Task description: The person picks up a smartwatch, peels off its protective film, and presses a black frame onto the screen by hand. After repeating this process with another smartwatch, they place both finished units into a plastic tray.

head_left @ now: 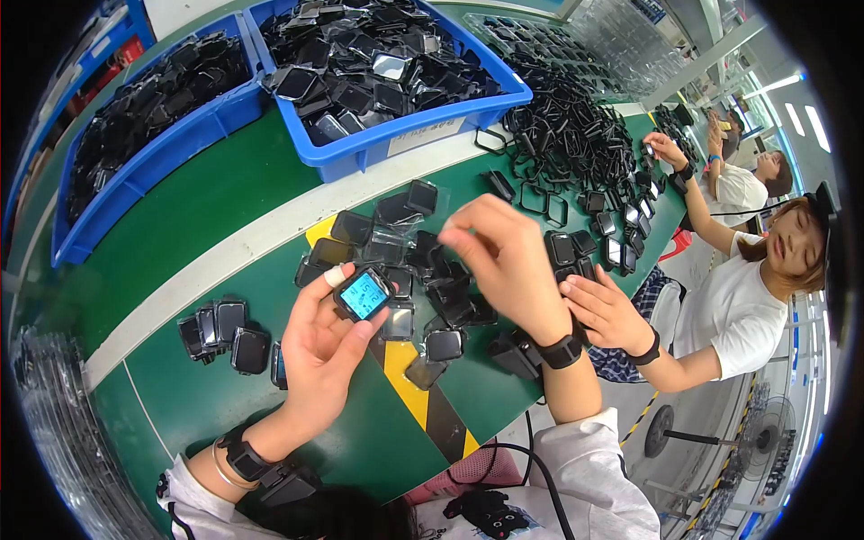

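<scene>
My left hand (322,337) holds a small black square smartwatch body (364,293) between thumb and fingers, its lit blue screen facing up. A pale cover sits on one of that hand's fingertips. My right hand (504,261) is raised to the right of it, fingers curled toward the thumb; whatever may be in the pinch is too small to make out. Under and between the hands lies a loose pile of black watch bodies (443,345), some in clear film. A smaller group of watch bodies (249,350) lies left of my left hand.
Two blue bins (328,166) full of black wrapped parts stand at the back. A heap of black frames (576,117) lies at the far right. A co-worker's hand (601,310) is close beside my right wrist. Yellow-black tape (405,382) crosses the green table.
</scene>
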`<state>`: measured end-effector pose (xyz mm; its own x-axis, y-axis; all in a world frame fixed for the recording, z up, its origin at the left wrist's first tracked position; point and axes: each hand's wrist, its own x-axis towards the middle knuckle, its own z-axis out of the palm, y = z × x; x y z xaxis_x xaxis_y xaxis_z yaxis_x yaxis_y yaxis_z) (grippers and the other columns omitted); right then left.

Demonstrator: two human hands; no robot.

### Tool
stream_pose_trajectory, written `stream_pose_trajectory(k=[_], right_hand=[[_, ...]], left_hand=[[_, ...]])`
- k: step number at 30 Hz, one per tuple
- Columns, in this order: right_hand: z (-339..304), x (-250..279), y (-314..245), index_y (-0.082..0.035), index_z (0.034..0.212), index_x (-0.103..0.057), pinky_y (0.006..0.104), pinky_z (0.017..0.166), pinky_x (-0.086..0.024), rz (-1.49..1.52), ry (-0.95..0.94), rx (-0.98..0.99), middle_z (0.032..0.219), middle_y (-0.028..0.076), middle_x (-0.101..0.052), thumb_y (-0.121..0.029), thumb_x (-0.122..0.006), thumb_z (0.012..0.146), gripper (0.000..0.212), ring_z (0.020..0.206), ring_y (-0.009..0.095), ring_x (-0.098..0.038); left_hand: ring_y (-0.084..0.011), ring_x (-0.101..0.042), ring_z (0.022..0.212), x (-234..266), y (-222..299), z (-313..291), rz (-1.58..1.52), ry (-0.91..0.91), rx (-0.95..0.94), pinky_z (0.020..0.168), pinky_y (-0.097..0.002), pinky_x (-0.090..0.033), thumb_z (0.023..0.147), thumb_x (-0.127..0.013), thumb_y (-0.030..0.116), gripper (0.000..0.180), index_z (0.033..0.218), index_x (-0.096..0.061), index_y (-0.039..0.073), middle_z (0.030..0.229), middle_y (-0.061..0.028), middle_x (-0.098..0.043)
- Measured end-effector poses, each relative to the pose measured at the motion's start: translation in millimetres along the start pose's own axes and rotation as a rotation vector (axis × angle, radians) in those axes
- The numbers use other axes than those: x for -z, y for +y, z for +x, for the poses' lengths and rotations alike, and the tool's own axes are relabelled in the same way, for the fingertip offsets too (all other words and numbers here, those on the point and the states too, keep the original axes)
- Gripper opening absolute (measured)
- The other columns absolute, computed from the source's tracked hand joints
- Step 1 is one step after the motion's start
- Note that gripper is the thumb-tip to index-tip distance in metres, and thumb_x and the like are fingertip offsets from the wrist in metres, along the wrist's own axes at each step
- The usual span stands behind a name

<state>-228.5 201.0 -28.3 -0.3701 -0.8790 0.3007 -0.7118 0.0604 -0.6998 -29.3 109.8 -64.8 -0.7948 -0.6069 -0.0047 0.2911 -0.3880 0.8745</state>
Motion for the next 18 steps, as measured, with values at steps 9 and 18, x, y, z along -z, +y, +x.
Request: stream_pose_trajectory(k=[9,18], right_hand=[[1.7,1.6,5.1,-0.002,0.09,-0.061,0.0337,0.077,-0.046,-0.27,-0.025,0.182,0.093,0.01,-0.055,-0.005,-0.069,0.075,0.017,0.089,0.029,-0.053],[-7.0,-16.5,-21.5,-0.004,0.097,-0.059,0.0358,0.08,-0.046,-0.139,-0.518,0.282,0.104,0.01,-0.05,-0.007,-0.075,0.066,0.035,0.095,0.029,-0.051]], left_hand=[[-0.0238,-0.051,0.117,-0.4,-3.1,0.3,0.014,0.047,-0.047,0.101,-0.0365,-0.043,0.088,-0.048,-0.01,0.05,0.134,-0.029,-0.003,0.124,-0.0164,-0.049],[-0.0233,-0.05,0.117,1.6,-6.4,1.9,0.019,0.061,-0.092,0.102,-0.0371,-0.041,0.088,-0.048,-0.009,0.051,0.135,-0.027,-0.002,0.127,-0.0164,-0.046]])
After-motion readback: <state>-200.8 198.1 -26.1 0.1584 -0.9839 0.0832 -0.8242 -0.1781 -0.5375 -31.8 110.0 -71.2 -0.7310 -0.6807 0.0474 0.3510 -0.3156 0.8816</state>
